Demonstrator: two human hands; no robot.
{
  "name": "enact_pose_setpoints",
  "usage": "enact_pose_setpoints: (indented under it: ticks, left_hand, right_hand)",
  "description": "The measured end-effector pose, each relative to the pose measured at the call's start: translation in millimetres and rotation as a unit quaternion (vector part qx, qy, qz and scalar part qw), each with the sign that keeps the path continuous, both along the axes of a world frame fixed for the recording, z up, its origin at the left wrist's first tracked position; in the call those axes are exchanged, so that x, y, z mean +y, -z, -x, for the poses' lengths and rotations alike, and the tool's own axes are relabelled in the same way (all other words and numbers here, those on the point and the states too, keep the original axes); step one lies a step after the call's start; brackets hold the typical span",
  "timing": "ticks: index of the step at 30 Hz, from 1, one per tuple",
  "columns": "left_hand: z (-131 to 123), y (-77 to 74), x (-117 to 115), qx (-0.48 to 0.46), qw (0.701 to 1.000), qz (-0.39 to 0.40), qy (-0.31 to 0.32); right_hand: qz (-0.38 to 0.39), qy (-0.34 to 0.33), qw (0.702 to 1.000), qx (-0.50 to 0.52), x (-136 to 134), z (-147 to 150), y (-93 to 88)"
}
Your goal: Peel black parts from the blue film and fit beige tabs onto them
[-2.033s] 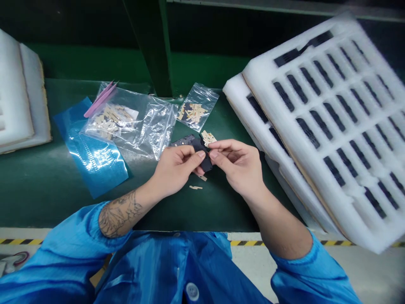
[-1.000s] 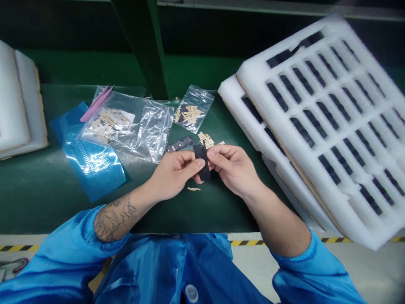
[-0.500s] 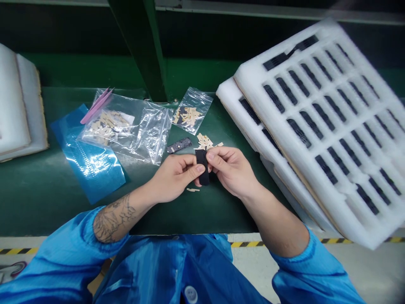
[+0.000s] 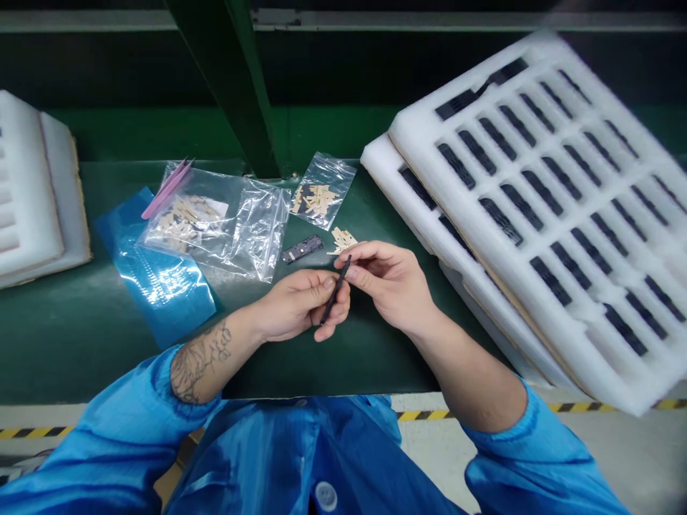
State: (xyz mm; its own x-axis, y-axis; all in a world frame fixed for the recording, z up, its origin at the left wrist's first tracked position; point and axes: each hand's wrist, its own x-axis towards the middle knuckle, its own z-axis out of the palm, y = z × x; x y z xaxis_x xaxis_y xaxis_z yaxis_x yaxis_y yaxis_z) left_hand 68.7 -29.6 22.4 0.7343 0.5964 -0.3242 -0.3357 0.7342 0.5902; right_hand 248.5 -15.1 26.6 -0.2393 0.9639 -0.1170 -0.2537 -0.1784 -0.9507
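Observation:
A slim black plastic part (image 4: pixel 335 290), turned edge-on, is held between my two hands above the green table. My left hand (image 4: pixel 303 304) is closed on it, thumb on the near side and fingers behind. My right hand (image 4: pixel 394 282) pinches its upper end between thumb and forefinger. Just beyond the hands lies a similar black part (image 4: pixel 303 248) with small details on its face. Beside that part is a loose pile of small cream-coloured strips (image 4: pixel 342 239), partly hidden behind my right hand.
White foam trays (image 4: pixel 520 236) of black parts are stacked at the right, more foam (image 4: pixel 32 193) at the left. A zip bag (image 4: pixel 247 214) of cream pieces, pink tweezers (image 4: pixel 167 189), a blue film sheet (image 4: pixel 161 293) and a smaller bag (image 4: pixel 325 189) lie behind. A green post (image 4: pixel 230 86) rises behind.
The black part has turned from showing its broad face to showing its narrow edge. My left fingers have shifted beneath it. The view has moved slightly.

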Motion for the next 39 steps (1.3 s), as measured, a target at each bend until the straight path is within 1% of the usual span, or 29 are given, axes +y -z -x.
enact_pose_setpoints:
  ticks: [3,6,10,12,16,19,24,29,33,39]
  left_hand:
    - [-0.3,1.1,0.3,0.006,1.0,-0.016,-0.008]
    - [0.2,0.4,0.6,0.036,0.998,-0.035,-0.024]
    - [1.9,-2.1,0.9,0.104,0.99,-0.056,-0.078]
    - [2.8,-2.9,0.5,0.129,0.985,-0.073,-0.09]
    - [3.6,-3.7,-1.4,0.173,0.976,-0.112,-0.076]
    - [3.0,-4.5,-2.3,0.194,0.97,-0.125,-0.078]
    - [1.3,-7.2,-2.3,0.206,0.968,-0.112,-0.087]
    - [0.5,-8.3,-2.2,0.209,0.967,-0.108,-0.092]
    - [0.7,-7.3,-1.8,0.232,0.958,-0.141,-0.091]
    - [1.3,-4.4,-1.5,0.269,0.942,-0.185,-0.081]
  right_hand:
    - [0.005,0.011,1.0,-0.013,0.9,-1.0,-1.3]
    - [0.002,0.02,0.999,-0.03,1.4,-2.3,-1.3]
    - [-0.008,0.032,0.998,-0.054,0.3,-4.3,0.6]
    - [-0.023,0.033,0.996,-0.074,-0.8,-5.4,1.1]
    - [-0.066,0.031,0.992,-0.1,-2.6,-7.2,0.8]
    - [-0.094,0.035,0.989,-0.11,-3.1,-7.5,1.1]
    - [-0.153,0.051,0.975,-0.152,-3.0,-6.2,2.1]
    - [-0.2,0.051,0.964,-0.166,-3.0,-6.0,1.0]
    - [-0.23,0.05,0.955,-0.178,-3.4,-6.4,-0.8]
    - [-0.289,0.047,0.931,-0.217,-4.3,-6.0,-1.4]
